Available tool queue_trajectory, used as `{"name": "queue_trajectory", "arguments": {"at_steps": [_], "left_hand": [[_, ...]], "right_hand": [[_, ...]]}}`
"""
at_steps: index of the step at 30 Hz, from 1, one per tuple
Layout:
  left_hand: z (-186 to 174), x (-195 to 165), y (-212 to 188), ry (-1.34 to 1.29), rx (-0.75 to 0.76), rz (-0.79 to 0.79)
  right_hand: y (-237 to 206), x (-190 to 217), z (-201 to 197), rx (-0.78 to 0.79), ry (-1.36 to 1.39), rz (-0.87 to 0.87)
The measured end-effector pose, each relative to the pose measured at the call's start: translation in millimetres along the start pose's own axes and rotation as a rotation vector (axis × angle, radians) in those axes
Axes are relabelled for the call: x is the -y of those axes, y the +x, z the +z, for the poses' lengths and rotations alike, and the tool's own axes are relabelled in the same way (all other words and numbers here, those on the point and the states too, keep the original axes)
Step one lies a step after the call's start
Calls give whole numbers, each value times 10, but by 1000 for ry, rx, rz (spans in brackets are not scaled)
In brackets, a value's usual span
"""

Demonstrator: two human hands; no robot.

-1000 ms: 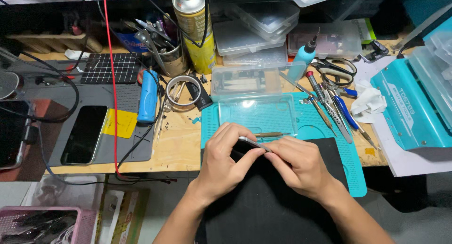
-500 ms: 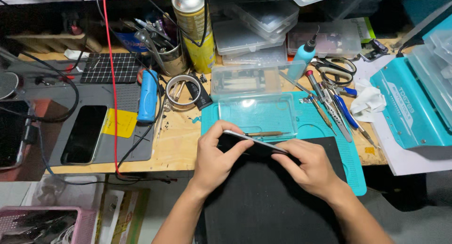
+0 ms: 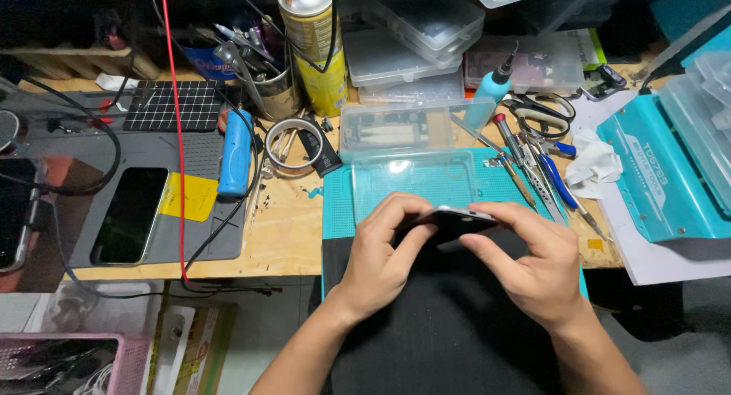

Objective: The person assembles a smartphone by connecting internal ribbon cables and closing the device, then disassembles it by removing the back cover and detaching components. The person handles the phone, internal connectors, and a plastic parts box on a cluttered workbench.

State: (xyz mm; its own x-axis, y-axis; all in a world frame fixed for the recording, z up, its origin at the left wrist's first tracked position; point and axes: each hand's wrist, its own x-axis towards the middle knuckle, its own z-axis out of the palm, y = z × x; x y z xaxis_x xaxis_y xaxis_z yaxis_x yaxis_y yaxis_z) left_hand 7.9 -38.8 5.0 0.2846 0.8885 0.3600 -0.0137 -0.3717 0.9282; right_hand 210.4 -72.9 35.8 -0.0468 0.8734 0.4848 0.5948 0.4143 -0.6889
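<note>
Both my hands hold a dark smartphone (image 3: 451, 221) with a silver edge, tilted up on edge over the teal work mat (image 3: 339, 204). My left hand (image 3: 384, 254) grips its left end with thumb and fingers. My right hand (image 3: 533, 265) pinches the right end from above. Most of the phone's lower face is hidden behind my fingers. A black cloth (image 3: 442, 334) lies under my wrists.
A clear plastic lid (image 3: 415, 180) and box (image 3: 403, 128) lie just beyond the phone. Screwdrivers and tweezers (image 3: 533, 166) lie to the right, next to a teal machine (image 3: 662, 174). To the left lie a second phone (image 3: 129, 216) on a grey mat, a blue tool (image 3: 236, 151), a spray can (image 3: 312, 44) and a red cable (image 3: 177, 136).
The phone has been turned from lying nearly flat to tilted up on edge. My hands have shifted along its ends while still holding it.
</note>
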Motion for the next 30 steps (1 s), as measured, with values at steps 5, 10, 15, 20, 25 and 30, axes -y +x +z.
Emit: {"name": "queue_trajectory", "arguments": {"at_steps": [5, 10, 15, 20, 25, 30], "left_hand": [[24, 49, -43, -456, 35, -106], [-14, 6, -68, -224, -13, -63], [-18, -17, -52, -284, -45, 8], [-10, -44, -101, -214, -77, 67], [-4, -29, -99, -327, -56, 35], [-56, -35, -92, -44, -58, 76]], "right_hand": [[31, 10, 50, 55, 133, 7], [34, 48, 161, 54, 162, -37], [65, 68, 166, 70, 165, -37], [47, 149, 183, 19, 122, -140], [69, 213, 225, -5, 73, -184], [75, 203, 255, -21, 22, -226]]}}
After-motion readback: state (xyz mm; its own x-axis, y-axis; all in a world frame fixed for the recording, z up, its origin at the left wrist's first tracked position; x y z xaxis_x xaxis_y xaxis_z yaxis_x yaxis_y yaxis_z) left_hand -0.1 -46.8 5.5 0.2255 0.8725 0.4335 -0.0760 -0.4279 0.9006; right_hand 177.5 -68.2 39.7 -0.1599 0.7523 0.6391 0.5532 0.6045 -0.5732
